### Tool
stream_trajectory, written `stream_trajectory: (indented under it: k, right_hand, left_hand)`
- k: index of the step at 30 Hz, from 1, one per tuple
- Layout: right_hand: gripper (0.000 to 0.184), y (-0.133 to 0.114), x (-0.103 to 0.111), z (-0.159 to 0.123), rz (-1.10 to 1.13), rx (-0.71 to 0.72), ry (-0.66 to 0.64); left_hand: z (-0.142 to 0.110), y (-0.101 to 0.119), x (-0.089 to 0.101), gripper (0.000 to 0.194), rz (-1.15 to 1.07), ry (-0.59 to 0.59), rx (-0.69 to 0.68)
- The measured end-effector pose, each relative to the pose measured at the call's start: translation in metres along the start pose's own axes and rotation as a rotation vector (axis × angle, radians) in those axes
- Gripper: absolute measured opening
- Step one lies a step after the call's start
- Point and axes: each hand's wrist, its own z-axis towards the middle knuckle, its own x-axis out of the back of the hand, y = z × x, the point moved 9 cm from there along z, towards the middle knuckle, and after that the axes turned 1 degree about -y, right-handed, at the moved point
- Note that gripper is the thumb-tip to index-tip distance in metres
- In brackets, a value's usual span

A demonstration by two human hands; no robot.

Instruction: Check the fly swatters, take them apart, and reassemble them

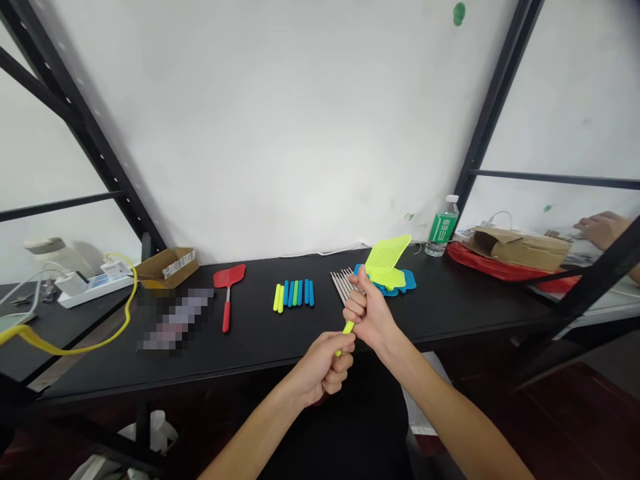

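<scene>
My left hand [330, 365] is closed, pinching the lower end of a yellow-green handle [348, 327]. Just above it, my right hand [367, 308] wraps round the upper part of the same handle, its thumb pointing up. A yellow-green fly swatter head [389, 253] shows behind my right hand; whether it joins the handle is hidden by the fist. Under it lie blue swatter heads [409, 280]. Several metal rods [342, 283] lie left of the right hand. Farther left is a row of loose handles, some blue [307, 293], others yellow-green [279, 298].
A red fly swatter [227, 315] lies on the black table [250, 347], near a small cardboard box [170, 267]. A water bottle [443, 227] stands at the back right. Beyond it are a brown package [525, 248] and another person's hand [603, 227]. A yellow cable [131, 300] loops at left.
</scene>
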Motion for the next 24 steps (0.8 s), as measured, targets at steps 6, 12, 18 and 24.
stream_trajectory:
  k: [6, 12, 18, 24]
  right_hand:
    - [0.047, -0.016, -0.021, -0.015, 0.066, -0.023, -0.171]
    - [0.041, -0.091, 0.010, -0.019, 0.088, 0.285, -0.116]
    - [0.024, -0.131, 0.040, -0.012, 0.000, 0.350, -0.007]
    - [0.018, -0.100, 0.030, 0.004, 0.008, 0.287, -0.032]
  left_hand:
    - [-0.021, 0.002, -0.037, 0.035, -0.324, -0.374, 0.146]
    - [-0.030, 0.002, -0.045, 0.038, -0.151, -0.367, 0.130]
    - [-0.028, 0.055, 0.083, 0.034, 0.349, 0.350, -0.226]
    - [-0.060, 0.095, 0.195, 0.069, 0.943, 0.999, -0.351]
